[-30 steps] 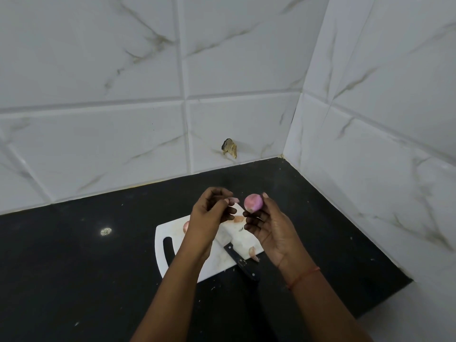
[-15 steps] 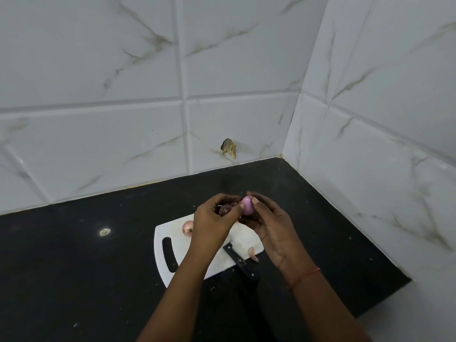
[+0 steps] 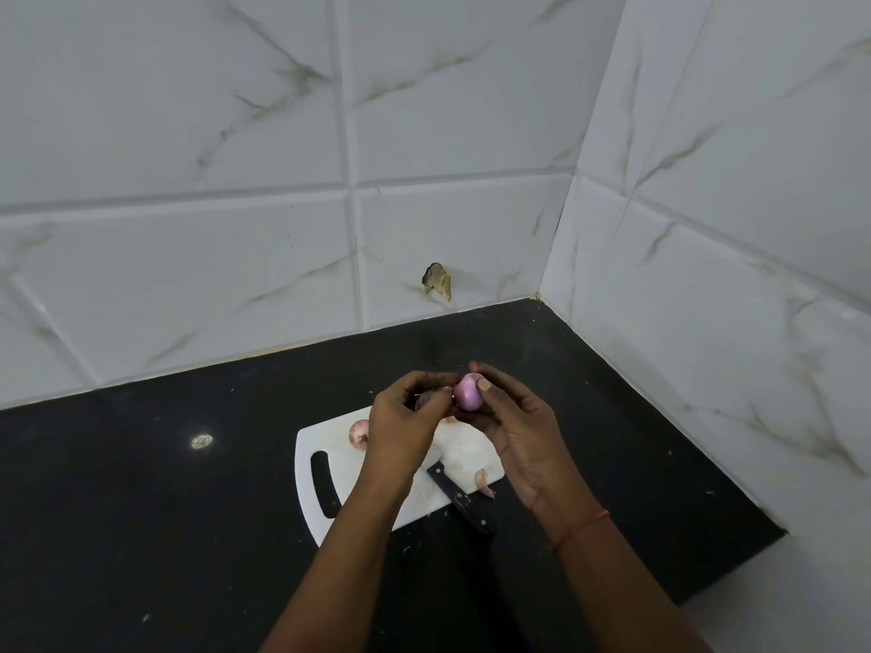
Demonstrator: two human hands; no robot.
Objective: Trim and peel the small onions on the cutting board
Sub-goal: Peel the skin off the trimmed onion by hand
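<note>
Sitting between the right thumb and fingertips, the onion (image 3: 467, 392) shows pink and mostly bare, raised above the far edge of the board (image 3: 330, 445). The right hand (image 3: 518, 433) grips it, thumb on top and fingers curled behind. The left hand (image 3: 400, 419) pinches a dark flap of skin (image 3: 426, 399) just left of the onion; whether the flap is attached I cannot tell. I judge this a peeling step.

A smooth, bare bulb held by so few fingertips could squirt out if the left fingers tug hard, and it might roll off the board onto the counter (image 3: 188, 511). A sharp tug may also tear the skin short and leave a strip behind.

Below and left of the left knuckles a second onion (image 3: 359, 433) lies on the board, skin on. Under both palms lies the knife (image 3: 459, 497), its handle running off the near edge; a hand dropping blindly could meet the blade, which the left wrist hides. A peel scrap (image 3: 483, 483) lies just right of the handle.

Left of the left hand the counter is open; beyond and right of the right fingers the walls (image 3: 707, 275) close in a corner.
</note>
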